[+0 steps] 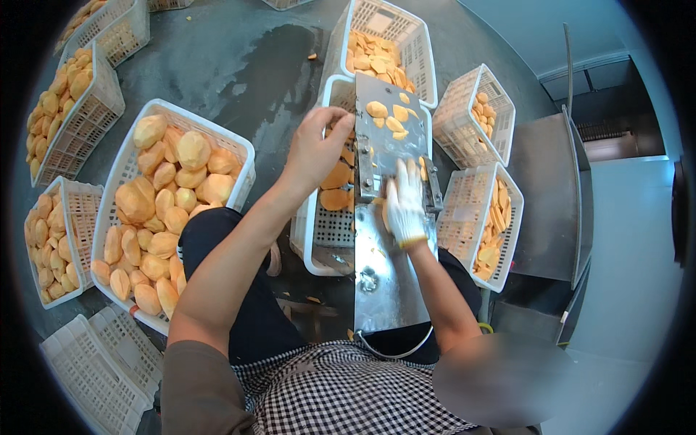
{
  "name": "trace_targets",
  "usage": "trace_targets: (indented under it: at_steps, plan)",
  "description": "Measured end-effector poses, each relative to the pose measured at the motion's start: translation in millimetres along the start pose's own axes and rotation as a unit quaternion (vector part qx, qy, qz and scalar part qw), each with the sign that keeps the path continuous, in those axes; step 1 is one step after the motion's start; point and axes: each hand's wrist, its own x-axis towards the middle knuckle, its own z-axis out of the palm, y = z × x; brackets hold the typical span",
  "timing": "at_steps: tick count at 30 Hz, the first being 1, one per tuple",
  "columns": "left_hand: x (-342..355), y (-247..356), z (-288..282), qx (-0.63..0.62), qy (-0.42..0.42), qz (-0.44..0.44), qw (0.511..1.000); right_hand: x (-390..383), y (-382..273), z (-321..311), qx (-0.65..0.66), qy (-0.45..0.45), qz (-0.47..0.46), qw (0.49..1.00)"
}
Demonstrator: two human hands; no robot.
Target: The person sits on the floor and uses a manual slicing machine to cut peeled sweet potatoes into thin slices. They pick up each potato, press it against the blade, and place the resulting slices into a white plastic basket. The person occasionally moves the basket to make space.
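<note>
My bare left hand (319,145) is at the metal slicing board's left edge, fingers curled; anything inside is hidden. My right hand (405,203), in a white glove, is blurred on the board (391,297), fingers stretched forward over a partly hidden orange piece (385,212) under its palm. A bladed fitting (367,177) crosses the board beside it. Thin orange slices (377,109) lie on the board's far part. The board rests over a white crate (313,255) with larger slices (336,198) inside.
A crate of peeled tubers (167,203) stands by my left leg, more (61,109) farther left. A crate of slices (373,51) is ahead; two others (493,232) stand right, beside a steel structure (544,203). Stacked crates (94,370) are at lower left.
</note>
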Motion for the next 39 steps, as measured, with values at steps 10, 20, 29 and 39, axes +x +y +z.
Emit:
trace_targets:
  at_steps: [10,20,29,39]
  plan:
    - [5.0,-13.8,-12.2,0.022,0.063,0.018,0.998,75.8,22.1,57.2,0.025,-0.108,0.242,0.964]
    - [-156.1,-128.6,-284.0,0.303,0.262,-0.176,0.899,83.9,42.8,79.7,0.474,0.098,0.329,0.811]
    - [-205.8,-211.3,-306.9,0.609,-0.021,-0.319,0.726,45.5,40.6,66.6,0.581,0.136,0.35,0.723]
    - [-185.2,-43.9,-273.4,-0.382,0.121,-0.28,0.872,53.1,-105.3,-117.3,0.706,0.058,0.115,0.696]
